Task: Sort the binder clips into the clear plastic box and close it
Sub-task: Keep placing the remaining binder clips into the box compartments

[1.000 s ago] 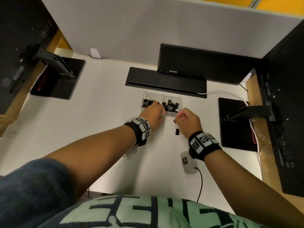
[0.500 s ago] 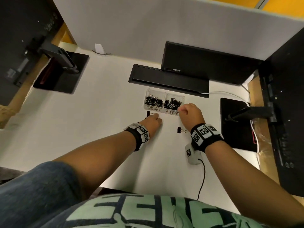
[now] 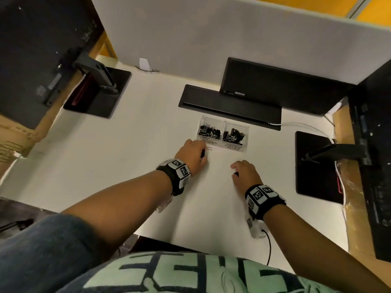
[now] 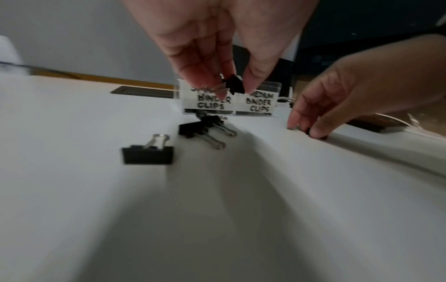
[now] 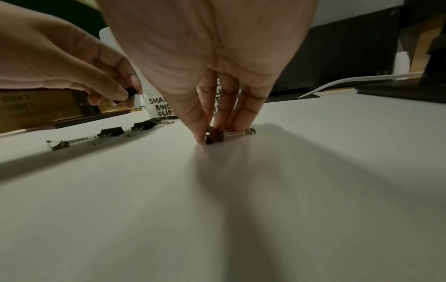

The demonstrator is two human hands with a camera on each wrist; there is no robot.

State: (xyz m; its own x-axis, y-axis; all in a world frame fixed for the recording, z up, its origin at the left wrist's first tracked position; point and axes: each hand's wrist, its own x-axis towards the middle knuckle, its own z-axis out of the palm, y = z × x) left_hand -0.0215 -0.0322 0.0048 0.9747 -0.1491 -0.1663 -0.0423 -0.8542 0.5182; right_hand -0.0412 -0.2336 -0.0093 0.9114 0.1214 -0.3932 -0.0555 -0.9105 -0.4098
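Left hand [image 4: 224, 47] is pinching a clip [image 4: 233, 85] mid-air, right hand [image 5: 212, 76] is nipping another clip [image 5: 214, 135] off the desk [image 5: 241, 209] — either could be slipping out (tiny grips) or landing in the wrong half of the box [image 3: 243, 148].

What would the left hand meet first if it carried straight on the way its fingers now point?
Most likely the clear plastic box, at its SMALL BINDER CLIPS side: the left hand, pinching a small clip, points right at it, though depth is unclear.

Two hands working in front of an open two-part clip box

The left hand [image 3: 191, 157] pinches a black binder clip [image 3: 203, 153] just near of the clear plastic box [image 3: 243, 132], whose two labelled compartments both hold black clips. The right hand [image 3: 245, 173], nearer and to the right, has its fingertips down on a small clip [image 3: 235, 174] on the white desk [image 3: 127, 161].
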